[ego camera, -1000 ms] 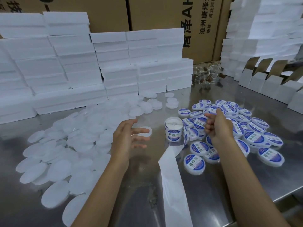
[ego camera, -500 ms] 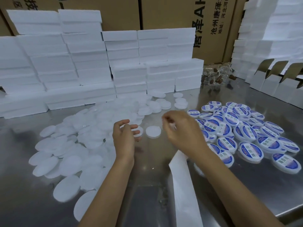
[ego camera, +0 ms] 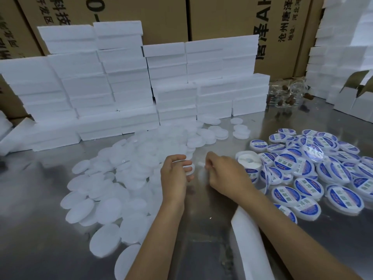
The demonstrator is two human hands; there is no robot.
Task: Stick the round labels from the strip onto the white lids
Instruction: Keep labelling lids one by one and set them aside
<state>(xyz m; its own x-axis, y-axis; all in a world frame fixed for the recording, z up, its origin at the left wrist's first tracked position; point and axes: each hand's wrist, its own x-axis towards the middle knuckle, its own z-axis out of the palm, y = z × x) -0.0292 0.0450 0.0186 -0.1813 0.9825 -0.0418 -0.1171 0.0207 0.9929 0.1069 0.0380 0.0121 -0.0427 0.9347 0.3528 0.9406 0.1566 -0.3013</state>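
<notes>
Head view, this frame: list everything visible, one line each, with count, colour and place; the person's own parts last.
blank lids: many, white, heaped left and centre on the table.
labelled lids: many, white with blue round labels, heaped on the right.
label roll: one, white with blue labels, standing beside the labelled heap.
backing strip: one, white, trailing from the roll toward the near edge.
foam blocks: many, white, stacked along the back; more at far right.
cardboard cartons: several, brown with dark print, behind the stacks.
glass jars: a few, clear, back right.
table: one, shiny metal.
left hand: grip on a blank lid.
right hand: fingers curled; what they pinch is too blurred to tell.
</notes>
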